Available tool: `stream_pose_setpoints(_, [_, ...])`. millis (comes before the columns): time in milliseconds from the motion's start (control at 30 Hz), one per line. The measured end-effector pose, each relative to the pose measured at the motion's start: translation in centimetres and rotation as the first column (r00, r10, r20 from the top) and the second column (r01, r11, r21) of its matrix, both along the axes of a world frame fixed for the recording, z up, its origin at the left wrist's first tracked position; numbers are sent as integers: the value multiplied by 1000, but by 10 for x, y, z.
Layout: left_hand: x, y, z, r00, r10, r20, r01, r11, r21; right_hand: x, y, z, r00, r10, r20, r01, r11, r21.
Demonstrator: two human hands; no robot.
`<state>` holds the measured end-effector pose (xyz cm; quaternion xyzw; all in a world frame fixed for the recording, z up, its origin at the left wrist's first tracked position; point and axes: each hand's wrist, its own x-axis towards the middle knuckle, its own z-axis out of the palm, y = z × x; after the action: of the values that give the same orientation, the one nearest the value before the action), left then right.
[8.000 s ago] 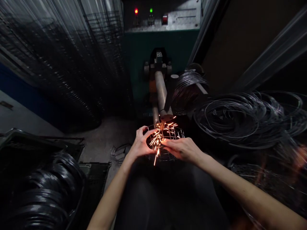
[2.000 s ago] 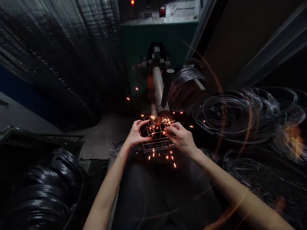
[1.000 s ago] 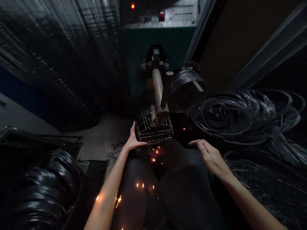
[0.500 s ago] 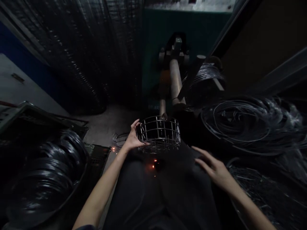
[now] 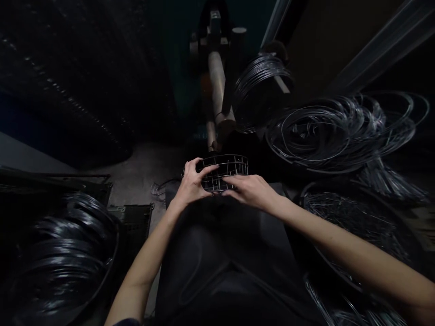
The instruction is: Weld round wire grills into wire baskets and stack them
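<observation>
Holding a round wire cage (image 5: 222,172) in both hands, head view, just above the person's dark-clad lap (image 5: 217,253). Left hand (image 5: 192,183) wraps the cage's left side, fingers curled over the top ring and pressed against the wires, thumb below. Right hand (image 5: 251,190) lies on the near right side, fingers stretched flat along the lower wires, tips meeting the left hand's. Cage sits level, open side up, vertical bars between two rings; its far edge is just in front of the tip of a metal welding arm (image 5: 217,86), apart from it as far as I can tell, frame is dark there. The arm runs back to a machine body (image 5: 214,27) at top centre. Wire coil on a spool (image 5: 261,90) just right of the arm. Big loose stack of wire rings (image 5: 340,129) further right, well apart from the hands. More tangled wire pieces (image 5: 356,222) below that, beside the right forearm. Left side: a tub of dark wire coils (image 5: 64,253) near the left elbow. Bare concrete floor (image 5: 142,167) between the tub and the cage.
</observation>
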<state>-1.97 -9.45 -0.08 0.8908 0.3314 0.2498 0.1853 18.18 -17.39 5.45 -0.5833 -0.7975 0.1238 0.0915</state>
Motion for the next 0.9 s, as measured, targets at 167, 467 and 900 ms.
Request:
stream_pose_setpoints(167, [5, 5, -1, 1000, -8, -19, 9, 1000, 27, 6, -4, -11, 974, 85, 210, -113, 986, 126])
stream_pose_setpoints(467, [-1, 18, 1, 999, 35, -28, -37, 998, -54, 15, 18, -11, 987, 144, 65, -153, 973, 175])
stream_pose_setpoints(900, [1, 30, 4, 999, 44, -10, -45, 994, -100, 19, 35, -5, 982, 183, 55, -191, 956, 222])
